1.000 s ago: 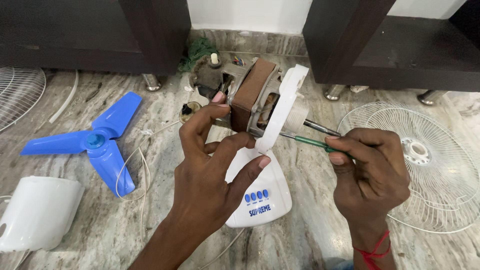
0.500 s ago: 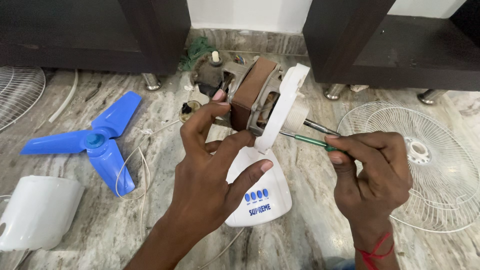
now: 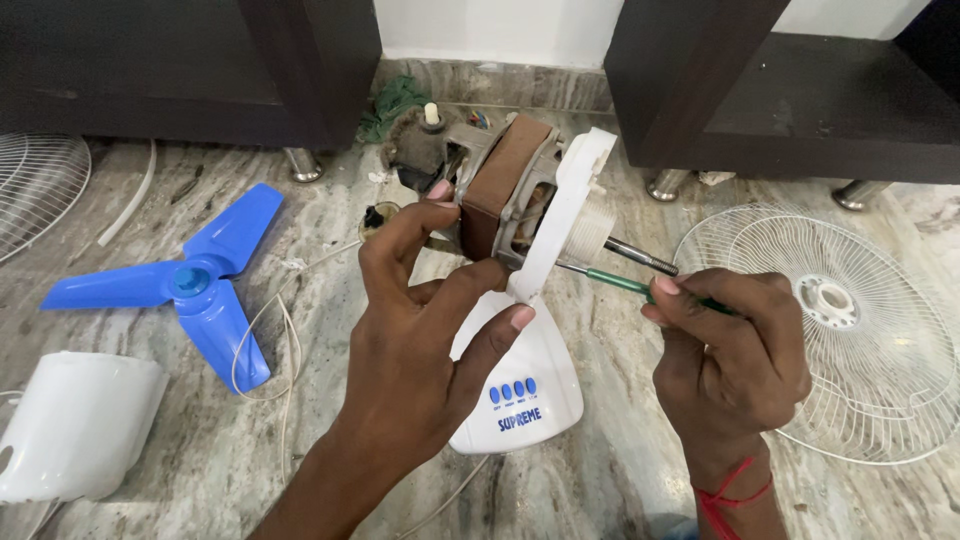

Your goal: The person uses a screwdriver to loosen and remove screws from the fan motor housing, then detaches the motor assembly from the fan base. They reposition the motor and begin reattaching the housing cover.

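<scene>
Little has shifted since earlier: left hand (image 3: pixel 415 345) still clamps the motor (image 3: pixel 505 190) over the white base (image 3: pixel 520 385), right hand (image 3: pixel 735 355) pinching a green screwdriver (image 3: pixel 615 283) against its faceplate.

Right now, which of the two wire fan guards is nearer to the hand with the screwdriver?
The wire guard on the right, beside the right hand; the other lies far left.

By the left hand's (image 3: pixel 415 340) fingers: brown-wound motor (image 3: pixel 497 185), white fan base (image 3: pixel 525 385) with blue buttons. Right hand's (image 3: pixel 735 360) fingers pinch a green-shafted screwdriver (image 3: pixel 615 281). Blue fan blade (image 3: pixel 190 285), white wire grille (image 3: pixel 850 330), grey-veined marble floor (image 3: pixel 620 450).
</scene>
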